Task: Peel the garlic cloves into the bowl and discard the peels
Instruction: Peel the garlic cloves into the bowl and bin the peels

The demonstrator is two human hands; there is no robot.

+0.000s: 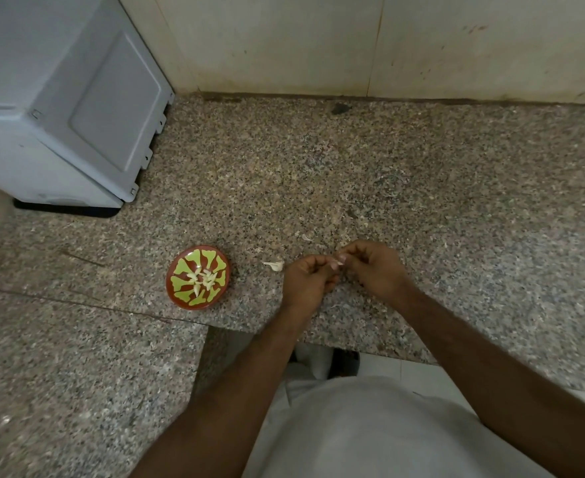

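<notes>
Between the two hands, above the front edge of the speckled granite bench [422, 188], a small pale garlic clove [338, 262] is pinched at the fingertips. Left hand [310, 282] curled, thumb and fingers closed on the clove from the left side. Right hand [375, 267] curled likewise, fingertips meeting the same clove from the right; the two hands touch at that point. Just left of the left hand, one loose unpeeled garlic clove [275, 265] lies on the bench. Small pale scrap of peel [307, 238] on the stone beyond the hands. Further left, well apart from the hands, a red bowl [177, 282] with a yellow-green pattern sits on the bench, holding a small heap of peeled cloves [203, 279] at its centre. Grey-white appliance [63, 108] stands at the far left corner against the pale tiled wall [318, 43].
</notes>
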